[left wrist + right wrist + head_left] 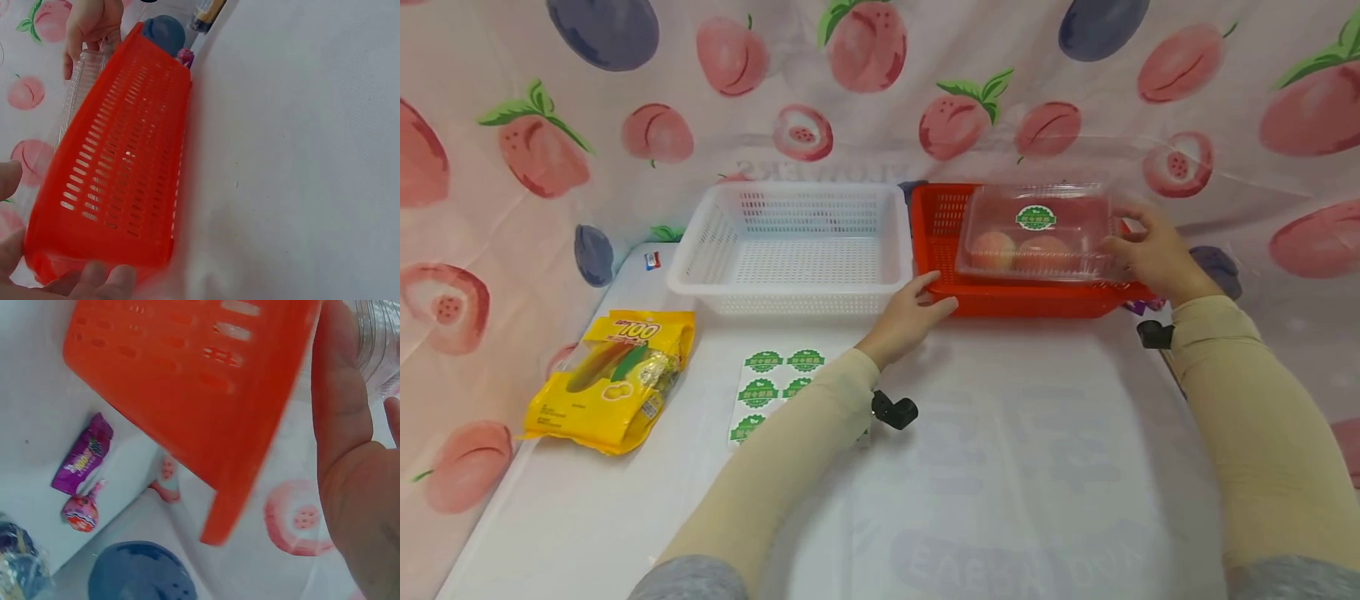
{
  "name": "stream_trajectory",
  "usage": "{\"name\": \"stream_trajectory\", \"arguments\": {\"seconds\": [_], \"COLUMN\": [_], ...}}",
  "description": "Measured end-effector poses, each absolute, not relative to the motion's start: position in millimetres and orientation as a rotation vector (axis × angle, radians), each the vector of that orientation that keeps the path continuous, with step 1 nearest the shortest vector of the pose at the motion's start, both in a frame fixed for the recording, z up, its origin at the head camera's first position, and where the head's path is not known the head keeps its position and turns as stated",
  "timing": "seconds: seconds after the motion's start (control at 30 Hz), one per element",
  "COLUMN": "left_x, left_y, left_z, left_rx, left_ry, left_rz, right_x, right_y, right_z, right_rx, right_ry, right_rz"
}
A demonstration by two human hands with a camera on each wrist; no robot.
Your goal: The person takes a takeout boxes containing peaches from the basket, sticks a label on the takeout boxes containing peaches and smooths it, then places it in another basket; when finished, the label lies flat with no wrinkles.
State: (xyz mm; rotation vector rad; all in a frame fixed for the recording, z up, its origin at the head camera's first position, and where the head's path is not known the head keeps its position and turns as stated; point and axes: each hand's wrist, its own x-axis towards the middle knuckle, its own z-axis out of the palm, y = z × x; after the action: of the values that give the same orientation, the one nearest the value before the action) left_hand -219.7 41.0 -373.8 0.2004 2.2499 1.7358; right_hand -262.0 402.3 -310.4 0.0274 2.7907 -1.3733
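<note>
A clear plastic box (1037,233) with peaches inside and a green sticker on its lid sits tilted over the red basket (936,221) at the back right of the table. My right hand (1131,242) grips the box's right end, thumb on the near side. In the right wrist view the palm (350,456) lies beside the red basket's corner (206,381), with the box's ribbed edge (378,337) above. My left hand (936,296) holds the red basket's near left corner, thumb at the rim. The left wrist view shows those fingers (94,281) under the basket's wall (119,169).
An empty white basket (790,250) stands against the red one's left side. A sheet of green stickers (771,387) and a yellow snack bag (613,375) lie at the left. A purple sweet wrapper (81,453) and a lollipop (80,512) lie right of the red basket. Fruit-print cloth hangs behind.
</note>
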Motion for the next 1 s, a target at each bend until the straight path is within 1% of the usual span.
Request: {"name": "stream_trajectory", "arguments": {"seconds": [0.23,0.5,0.7,0.9,1.0], "left_x": [-226,-228,-231,-231,-230], "left_y": [56,64,64,63,63], "left_z": [-379,-378,-377,-379,-380], "left_rx": [0.106,0.026,-0.004,0.003,0.011], "left_ry": [2.320,2.287,2.267,2.263,2.279], "left_rz": [1.819,1.875,1.877,1.864,1.855], "right_x": [-265,-269,-277,-278,-279], "right_y": [403,401,400,398,397], "right_z": [-316,-319,-323,-325,-327], "right_rx": [0.122,0.251,0.239,0.172,0.155], "right_ry": [2.671,2.541,2.550,2.623,2.651], "right_rz": [-1.403,-1.444,-1.371,-1.104,-1.044]}}
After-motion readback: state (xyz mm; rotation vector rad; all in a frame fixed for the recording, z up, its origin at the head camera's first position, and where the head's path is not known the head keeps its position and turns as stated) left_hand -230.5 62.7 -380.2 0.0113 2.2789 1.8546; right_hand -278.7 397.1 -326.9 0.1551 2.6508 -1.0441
